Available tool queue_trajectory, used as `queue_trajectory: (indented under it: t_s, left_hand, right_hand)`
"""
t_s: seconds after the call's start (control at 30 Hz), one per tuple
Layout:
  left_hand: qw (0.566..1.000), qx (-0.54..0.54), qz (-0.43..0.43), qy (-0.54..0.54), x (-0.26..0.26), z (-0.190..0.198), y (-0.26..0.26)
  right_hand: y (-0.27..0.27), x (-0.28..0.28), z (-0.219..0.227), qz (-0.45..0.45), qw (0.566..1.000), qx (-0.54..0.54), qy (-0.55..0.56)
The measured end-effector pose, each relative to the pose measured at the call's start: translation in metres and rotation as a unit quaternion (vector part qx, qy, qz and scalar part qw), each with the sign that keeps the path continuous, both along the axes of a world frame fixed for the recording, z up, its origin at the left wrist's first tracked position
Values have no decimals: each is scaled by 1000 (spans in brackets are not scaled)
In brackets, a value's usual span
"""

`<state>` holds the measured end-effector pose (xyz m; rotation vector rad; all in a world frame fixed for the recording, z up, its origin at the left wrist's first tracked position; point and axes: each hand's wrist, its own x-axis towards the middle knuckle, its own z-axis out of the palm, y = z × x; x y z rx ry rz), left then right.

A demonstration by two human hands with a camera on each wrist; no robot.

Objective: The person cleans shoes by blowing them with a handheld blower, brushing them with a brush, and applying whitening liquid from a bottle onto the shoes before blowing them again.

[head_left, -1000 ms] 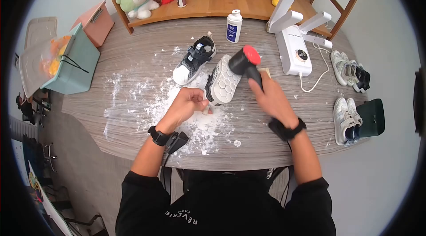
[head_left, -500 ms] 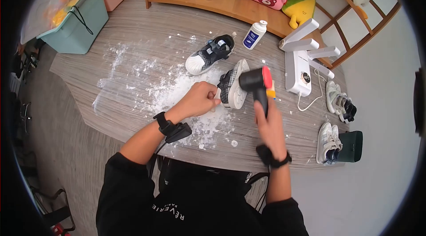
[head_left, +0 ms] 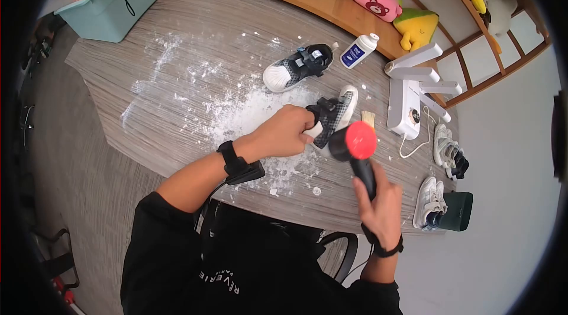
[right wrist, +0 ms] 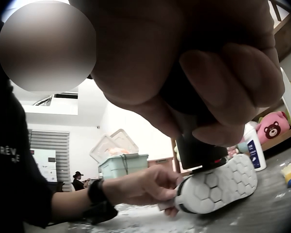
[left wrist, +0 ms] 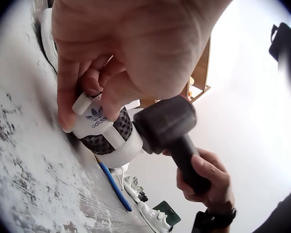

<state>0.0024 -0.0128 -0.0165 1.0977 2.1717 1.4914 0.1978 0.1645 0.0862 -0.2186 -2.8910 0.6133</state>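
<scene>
My left hand [head_left: 283,131] grips a black-and-white checked shoe [head_left: 335,115] by its heel end, above powder on the table. In the left wrist view the fingers pinch the white heel [left wrist: 94,119] beside its logo. My right hand [head_left: 382,205] holds a black handheld device [head_left: 365,177] with a red round end by its handle, its head close to the shoe. In the right wrist view the shoe's white patterned sole [right wrist: 218,187] faces that camera. The other checked shoe [head_left: 299,67] stands behind, near a white bottle [head_left: 359,51].
White powder [head_left: 236,115] covers the middle of the table. A brush [head_left: 368,118] lies behind the device. The white appliance [head_left: 404,108] with raised arms, its cable and more shoes [head_left: 429,202] are at the right. Bins [head_left: 112,10] stand at the back left, toys [head_left: 377,1] on a shelf.
The head view has shifted and turned. The shoe has been turned, its sole now facing away from the head camera toward the right, and the device's red end has swung toward the head camera.
</scene>
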Motion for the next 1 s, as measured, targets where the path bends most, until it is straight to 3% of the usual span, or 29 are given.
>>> queue_trajectory:
  t_s: [0.07, 0.17, 0.23, 0.3, 0.37, 0.5, 0.6, 0.83, 1.0]
  left_hand:
    - [989, 61, -36, 129, 6, -3, 4]
    - [991, 20, -60, 119, 12, -2, 6]
    - [994, 32, -52, 90, 7, 3, 4]
    - [996, 39, -48, 61, 2, 7, 0]
    - [999, -18, -26, 6, -2, 9, -3]
    - [999, -12, -36, 12, -3, 4, -1]
    - [998, -6, -53, 21, -3, 3, -1]
    - [997, -23, -54, 43, 2, 2, 3]
    - [997, -51, -52, -12, 5, 7, 3]
  right_hand:
    - [-4, 4, -2, 9, 1000, 10, -11]
    - [8, -21, -14, -43, 997, 67, 17]
    - [26, -51, -24, -63, 996, 18, 63]
    - [34, -82, -20, -28, 993, 60, 94]
    - [42, -112, -19, -39, 993, 76, 75]
    - [52, -142, -23, -54, 993, 88, 58]
    - [43, -115, -17, -51, 997, 24, 44]
    - [6, -10, -17, -16, 1000, 14, 19]
    - [-4, 20, -26, 13, 999, 44, 29]
